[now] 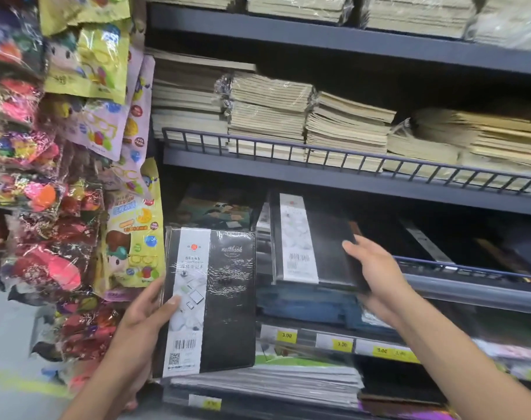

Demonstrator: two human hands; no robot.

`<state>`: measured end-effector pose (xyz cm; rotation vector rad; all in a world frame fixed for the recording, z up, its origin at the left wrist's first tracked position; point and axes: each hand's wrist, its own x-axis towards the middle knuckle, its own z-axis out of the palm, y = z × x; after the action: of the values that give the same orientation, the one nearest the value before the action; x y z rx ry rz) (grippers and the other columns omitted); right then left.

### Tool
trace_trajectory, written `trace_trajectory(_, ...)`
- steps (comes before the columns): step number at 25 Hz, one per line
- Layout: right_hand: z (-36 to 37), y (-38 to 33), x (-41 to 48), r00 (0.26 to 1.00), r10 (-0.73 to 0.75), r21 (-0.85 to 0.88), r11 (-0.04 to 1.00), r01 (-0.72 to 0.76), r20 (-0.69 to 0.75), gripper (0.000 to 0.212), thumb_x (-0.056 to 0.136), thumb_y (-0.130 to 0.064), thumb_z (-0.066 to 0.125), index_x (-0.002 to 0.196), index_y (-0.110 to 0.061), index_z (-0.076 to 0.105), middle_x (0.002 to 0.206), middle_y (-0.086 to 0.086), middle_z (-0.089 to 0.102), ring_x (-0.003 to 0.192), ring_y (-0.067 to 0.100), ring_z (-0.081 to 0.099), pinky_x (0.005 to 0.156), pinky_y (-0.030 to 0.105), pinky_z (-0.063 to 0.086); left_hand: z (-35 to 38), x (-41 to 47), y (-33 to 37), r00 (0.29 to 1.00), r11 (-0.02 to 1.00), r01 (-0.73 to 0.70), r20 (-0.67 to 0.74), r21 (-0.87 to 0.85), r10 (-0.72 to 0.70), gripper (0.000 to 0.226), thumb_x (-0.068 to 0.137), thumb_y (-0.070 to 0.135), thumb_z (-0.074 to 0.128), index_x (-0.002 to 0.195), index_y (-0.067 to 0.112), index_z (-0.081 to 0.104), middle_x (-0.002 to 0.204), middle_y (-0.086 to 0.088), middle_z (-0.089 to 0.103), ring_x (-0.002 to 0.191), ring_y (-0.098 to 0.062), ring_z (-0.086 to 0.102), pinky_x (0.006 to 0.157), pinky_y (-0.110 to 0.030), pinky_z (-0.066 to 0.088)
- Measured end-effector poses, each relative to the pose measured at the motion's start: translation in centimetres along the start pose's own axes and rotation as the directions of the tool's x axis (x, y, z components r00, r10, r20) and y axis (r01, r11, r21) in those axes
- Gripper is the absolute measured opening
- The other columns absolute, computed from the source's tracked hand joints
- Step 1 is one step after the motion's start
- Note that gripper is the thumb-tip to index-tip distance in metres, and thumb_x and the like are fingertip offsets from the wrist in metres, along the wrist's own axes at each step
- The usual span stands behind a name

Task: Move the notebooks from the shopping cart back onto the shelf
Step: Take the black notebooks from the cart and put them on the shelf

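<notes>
The near notebook [227,298] is glossy black with a white band down its left side, and the far notebook [327,237] matches. Paper pads [343,125] are tan, the shelf [288,174] slate grey, price tags [341,344] yellow; the hanging bags [100,59] at left are lime, pink and lilac.

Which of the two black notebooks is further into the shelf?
The right notebook, gripped by the right hand: its top sits under the shelf board. The left notebook, in the left hand, is out in front of it.
</notes>
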<state>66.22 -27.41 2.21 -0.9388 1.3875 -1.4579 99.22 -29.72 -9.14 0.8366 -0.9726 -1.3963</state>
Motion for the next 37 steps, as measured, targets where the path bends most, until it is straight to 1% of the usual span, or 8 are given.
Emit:
trace_trajectory(4,2.2,-2.9,4.3,0.997,0.033,0.011,0.999,-0.032,-0.067,0.005,0.103,-0.01,0.053,0.101,-0.014,0.055,0.082,0.006,0.065,0.058,0.014,0.066,0.053,0.028,0.055,0.0,-0.8,0.3,0.999,0.999,0.037,-0.021,0.008,-0.037,0.047,0.072,0.025,0.075,0.112,0.047,0.063,0.129,-0.006,0.069,0.122,-0.032,0.062,0.108,-0.057,0.043)
trace_trajectory(10,5.0,-3.8,9.9,0.995,0.068,-0.097,0.992,-0.075,-0.079,0.037,0.102,-0.008,0.051,0.139,-0.006,0.051,0.127,0.015,0.057,0.093,0.023,0.055,0.072,0.042,0.055,-0.2,-1.8,-0.7,0.997,0.998,0.06,-0.051,0.036,-0.058,0.037,0.091,0.006,0.062,0.119,0.031,0.063,0.117,-0.012,0.075,0.106,-0.036,0.07,0.101,-0.057,0.048)
trace_trajectory(15,5.8,-4.2,11.3,0.998,0.037,-0.314,0.948,-0.053,-0.056,0.038,0.103,-0.012,0.049,0.141,-0.007,0.053,0.141,0.009,0.054,0.116,0.026,0.053,0.088,0.037,0.045,-0.3,-2.4,-0.1,0.997,0.997,0.077,-0.027,0.007,-0.077,0.057,0.076,0.014,0.079,0.13,0.022,0.062,0.117,-0.011,0.075,0.103,-0.034,0.073,0.099,-0.055,0.049)
trace_trajectory(18,5.7,-4.4,11.3,0.999,0.016,-0.527,0.85,0.006,0.038,0.075,0.092,-0.039,0.069,0.154,-0.01,0.037,0.159,0.009,0.037,0.141,0.028,0.042,0.104,0.039,0.039,-0.4,-2.6,0.0,0.996,0.997,0.079,-0.042,-0.027,-0.08,0.047,0.084,0.013,0.067,0.13,0.022,0.063,0.118,-0.011,0.075,0.103,-0.034,0.073,0.099,-0.056,0.049)
trace_trajectory(20,5.4,-4.3,11.5,0.999,0.006,-0.659,0.752,0.028,0.049,0.093,0.089,-0.05,0.071,0.158,-0.009,0.025,0.164,0.011,0.027,0.147,0.031,0.035,0.113,0.04,0.034,-0.3,-2.8,0.1,0.995,0.996,0.084,-0.042,-0.037,-0.086,0.059,0.076,0.027,0.081,0.131,0.024,0.062,0.119,-0.009,0.074,0.104,-0.033,0.073,0.098,-0.056,0.05)
trace_trajectory(27,4.6,-2.7,12.3,0.998,0.043,-0.833,0.553,0.013,0.044,0.102,0.088,-0.074,0.054,0.158,-0.007,0.023,0.165,0.015,0.026,0.145,0.035,0.037,0.112,0.042,0.036,-0.3,-2.4,0.6,0.994,0.995,0.099,-0.043,-0.02,-0.1,0.105,0.041,0.049,0.098,0.136,0.026,0.059,0.122,-0.01,0.073,0.109,-0.036,0.071,0.102,-0.059,0.048)
trace_trajectory(32,4.1,-2.0,12.1,1.0,0.022,-0.82,0.573,0.003,0.019,0.11,0.081,-0.083,0.05,0.16,-0.013,0.02,0.169,0.012,0.013,0.147,0.036,0.034,0.116,0.046,0.034,0.7,-2.1,1.2,0.992,0.991,0.127,0.003,-0.041,-0.127,0.083,0.07,0.038,0.089,0.143,0.023,0.053,0.129,-0.012,0.069,0.116,-0.037,0.066,0.106,-0.062,0.043)
trace_trajectory(37,1.7,-1.4,9.8,0.979,-0.203,-0.746,0.652,0.135,0.0,0.094,0.088,-0.072,0.053,0.151,-0.005,0.038,0.154,0.015,0.039,0.133,0.029,0.049,0.107,0.038,0.04,4.0,-0.8,3.6,0.999,0.998,0.043,0.016,0.054,-0.044,0.054,0.08,0.028,0.073,0.131,0.032,0.057,0.126,-0.002,0.071,0.115,-0.025,0.065,0.108,-0.05,0.044)
